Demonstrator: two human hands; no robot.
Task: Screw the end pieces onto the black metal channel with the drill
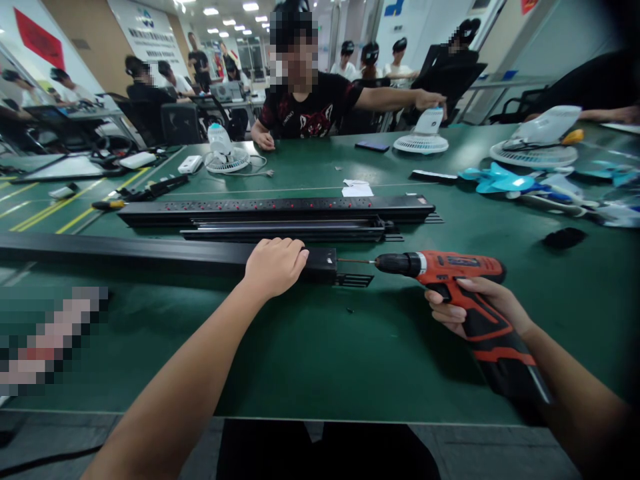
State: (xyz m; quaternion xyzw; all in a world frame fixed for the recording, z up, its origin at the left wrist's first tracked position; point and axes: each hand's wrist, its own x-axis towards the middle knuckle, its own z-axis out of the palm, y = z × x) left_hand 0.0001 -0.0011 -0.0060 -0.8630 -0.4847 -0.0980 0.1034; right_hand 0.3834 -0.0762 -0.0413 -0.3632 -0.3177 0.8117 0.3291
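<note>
My left hand (276, 268) is wrapped over the top of a long black rectangular bar (150, 257) near its right end. In my right hand (487, 303) is an orange and black cordless drill (463, 267), its body level and pointing left. A long thin bit (356, 261) runs from the chuck to the bar's end face; whether its tip sits in a screw there I cannot tell. Below that end, a slotted black bracket (354, 281) sticks out. My fingers wrap the drill's handle by the trigger.
Beyond the bar lie a black strip with red dots (280, 205) and a shorter black rail (285, 230). A yellow-handled tool (107, 205) is at left. Across the green table (320, 360), a person's hand (429, 100) touches a white fan (421, 141). Blue fan blades (500, 179) lie right.
</note>
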